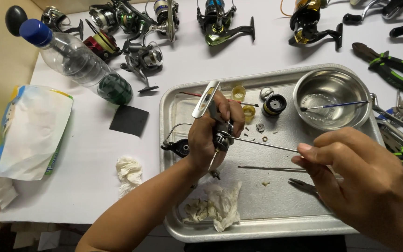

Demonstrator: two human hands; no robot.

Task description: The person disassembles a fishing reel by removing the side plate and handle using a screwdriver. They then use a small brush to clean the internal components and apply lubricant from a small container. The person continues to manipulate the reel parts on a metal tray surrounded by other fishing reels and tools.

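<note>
Your left hand (208,135) clamps the reel body (221,138); right hand (350,170) pinches the thin rod (264,143). Risk: rod slips, scattering small parts (260,133) across the tray (276,219).

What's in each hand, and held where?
Left hand is wrapped around the body of a fishing reel, its foot sticking up. Right hand pinches the near end of a thin metal rod.

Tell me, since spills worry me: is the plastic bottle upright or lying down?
Lying down: the plastic bottle rests on its side on the white table, blue cap on.
</note>
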